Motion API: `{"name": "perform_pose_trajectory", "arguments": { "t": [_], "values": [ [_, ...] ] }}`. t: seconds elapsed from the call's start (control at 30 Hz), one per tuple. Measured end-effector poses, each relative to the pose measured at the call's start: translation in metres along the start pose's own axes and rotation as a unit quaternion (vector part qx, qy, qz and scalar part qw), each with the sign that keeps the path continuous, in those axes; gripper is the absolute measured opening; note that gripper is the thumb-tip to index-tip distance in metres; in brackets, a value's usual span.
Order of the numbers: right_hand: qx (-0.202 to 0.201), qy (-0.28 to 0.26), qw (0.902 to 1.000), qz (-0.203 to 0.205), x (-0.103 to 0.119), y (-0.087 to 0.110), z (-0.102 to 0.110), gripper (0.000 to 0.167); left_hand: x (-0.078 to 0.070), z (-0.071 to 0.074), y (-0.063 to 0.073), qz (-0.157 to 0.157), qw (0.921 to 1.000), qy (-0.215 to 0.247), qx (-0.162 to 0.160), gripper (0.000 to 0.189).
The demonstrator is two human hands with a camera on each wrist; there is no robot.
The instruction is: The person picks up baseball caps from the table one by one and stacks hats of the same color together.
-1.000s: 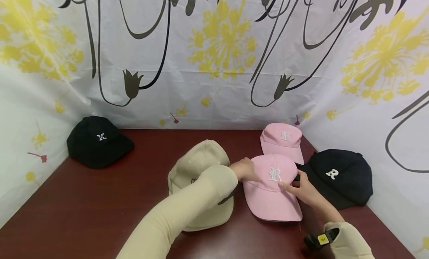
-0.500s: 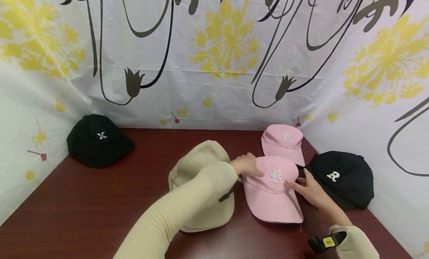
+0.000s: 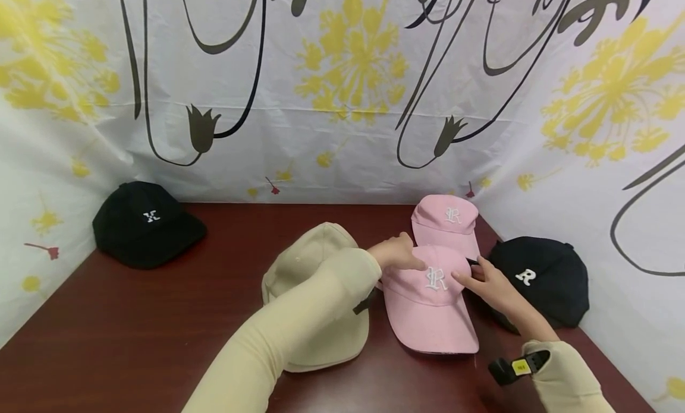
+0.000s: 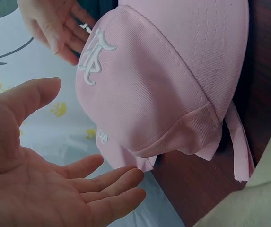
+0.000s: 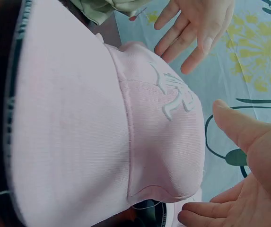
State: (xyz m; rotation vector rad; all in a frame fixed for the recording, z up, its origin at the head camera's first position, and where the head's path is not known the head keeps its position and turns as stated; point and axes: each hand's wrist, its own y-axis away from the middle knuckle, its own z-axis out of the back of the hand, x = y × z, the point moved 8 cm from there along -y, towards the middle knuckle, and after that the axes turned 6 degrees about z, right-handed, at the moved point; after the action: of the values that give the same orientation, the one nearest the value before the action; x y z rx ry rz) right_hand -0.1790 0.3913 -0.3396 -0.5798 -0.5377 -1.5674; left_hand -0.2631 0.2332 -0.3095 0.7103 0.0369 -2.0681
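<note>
A pink cap (image 3: 428,318) with a white embroidered R lies on the table, brim toward me. My left hand (image 3: 397,252) is at its left rear side; in the left wrist view that hand (image 4: 74,189) has its fingers loosely extended beside the crown, holding nothing. At the crown's right side is my right hand (image 3: 489,285). Seen from the right wrist, its thumb and fingers (image 5: 211,215) are spread apart, with nothing gripped. A second pink cap (image 3: 445,214) sits directly behind the first, its brim partly covered.
Beneath my left forearm lies a beige cap (image 3: 316,249), partly hidden by the sleeve. A black cap with a white R (image 3: 551,282) is at the right, close to my right hand. Another black cap (image 3: 141,229) rests at the far left. Patterned cloth (image 3: 321,181) walls the dark red table (image 3: 134,330).
Both hands have eased slightly off the front pink cap: the left moved up and over its crown, the right drew outward a little. The cap stays about where it was.
</note>
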Motion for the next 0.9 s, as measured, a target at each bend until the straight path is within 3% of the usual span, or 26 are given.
{"name": "perform_pose_trajectory", "arguments": {
  "t": [0.27, 0.67, 0.9],
  "values": [
    [-0.001, 0.013, 0.9998, 0.013, 0.004, -0.016, 0.003, 0.089, -0.001, 0.004, -0.012, -0.009, 1.0, -0.001, -0.005, 0.071],
    [0.014, 0.003, 0.9999, 0.003, 0.005, -0.028, 0.007, 0.091, -0.01, 0.008, -0.027, -0.001, 0.9995, -0.031, 0.003, 0.081],
    [0.011, -0.008, 0.9999, 0.006, 0.003, -0.035, 0.013, 0.09, -0.021, 0.006, -0.03, -0.009, 0.9998, -0.008, 0.016, 0.084]
  ]
}}
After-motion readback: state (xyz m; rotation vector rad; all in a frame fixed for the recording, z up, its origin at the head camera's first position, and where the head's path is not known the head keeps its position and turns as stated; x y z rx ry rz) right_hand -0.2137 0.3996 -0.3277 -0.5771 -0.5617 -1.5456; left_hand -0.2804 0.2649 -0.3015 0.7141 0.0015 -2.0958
